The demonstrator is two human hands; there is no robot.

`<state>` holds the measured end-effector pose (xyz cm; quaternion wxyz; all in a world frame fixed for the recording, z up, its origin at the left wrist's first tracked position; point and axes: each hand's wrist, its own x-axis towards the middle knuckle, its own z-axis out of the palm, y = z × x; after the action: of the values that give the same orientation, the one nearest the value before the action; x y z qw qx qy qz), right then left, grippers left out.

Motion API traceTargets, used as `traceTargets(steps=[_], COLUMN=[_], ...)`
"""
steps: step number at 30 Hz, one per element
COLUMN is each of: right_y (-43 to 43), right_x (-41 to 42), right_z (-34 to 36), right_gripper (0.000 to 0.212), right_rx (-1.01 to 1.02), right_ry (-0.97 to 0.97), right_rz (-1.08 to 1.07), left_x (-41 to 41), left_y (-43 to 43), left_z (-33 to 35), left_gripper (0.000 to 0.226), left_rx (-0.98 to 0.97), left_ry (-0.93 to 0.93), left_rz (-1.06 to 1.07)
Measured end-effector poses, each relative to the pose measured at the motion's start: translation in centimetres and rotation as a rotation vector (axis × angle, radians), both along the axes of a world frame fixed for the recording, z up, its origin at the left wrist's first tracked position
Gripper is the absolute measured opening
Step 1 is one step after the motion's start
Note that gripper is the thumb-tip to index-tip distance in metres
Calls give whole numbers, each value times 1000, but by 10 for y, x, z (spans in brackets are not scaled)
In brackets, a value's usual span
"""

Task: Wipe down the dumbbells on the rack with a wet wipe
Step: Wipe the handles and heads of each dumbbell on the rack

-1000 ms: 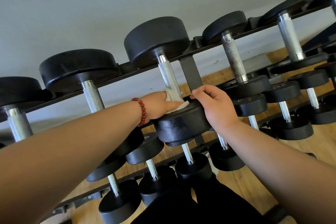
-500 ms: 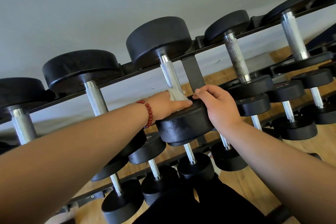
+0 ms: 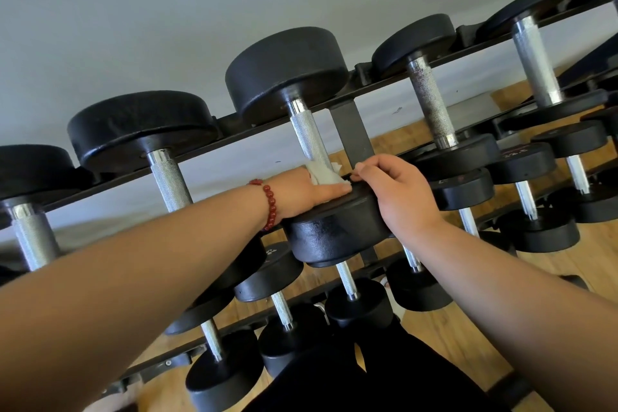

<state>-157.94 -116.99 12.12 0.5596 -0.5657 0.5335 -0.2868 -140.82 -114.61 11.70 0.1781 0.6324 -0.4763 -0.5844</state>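
A black dumbbell (image 3: 334,237) with a knurled steel handle lies across the top tier of the rack (image 3: 351,130), its far head up by the wall. My left hand (image 3: 301,192), red bead bracelet on the wrist, holds a crumpled white wet wipe (image 3: 322,174) against the base of the handle, where it meets the near head. My right hand (image 3: 398,191) grips the top right edge of that near head, fingers curled over it.
More black dumbbells fill the top tier left (image 3: 140,124) and right (image 3: 431,104), and smaller ones (image 3: 277,281) sit on the lower tiers. A pale wall stands behind the rack. Wooden floor (image 3: 568,278) shows below, with my dark trousers (image 3: 368,378) at the bottom.
The view has shifted slightly. Both hands stay on the same near head; the wipe sits a little more around the handle base.
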Motion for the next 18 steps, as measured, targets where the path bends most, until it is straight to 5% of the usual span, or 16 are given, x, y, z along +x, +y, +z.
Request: traceTargets(steps=[3,7,11,14,18], right_y=[0,0,-1,-1,-1], right_x=[0,0,1,1,0], right_z=[-2,-3,-3,-2,-1], right_gripper=[23,21,21,22,23], right_rx=[3,14,2,9,17], right_ry=[7,-19,-3,-2,-14], right_rz=[0,-4,-6,-12,-3], left_x=[6,-3,4,8,3], left_y=[-2,-2,-1,-3,-2], left_z=[2,-5,-7,-5,-5], left_gripper=[51,18,47,59,18], left_rx=[51,2,17,42,-14], left_ry=[-17,97,155,91,24], left_rz=[8,284,-9,-1,49])
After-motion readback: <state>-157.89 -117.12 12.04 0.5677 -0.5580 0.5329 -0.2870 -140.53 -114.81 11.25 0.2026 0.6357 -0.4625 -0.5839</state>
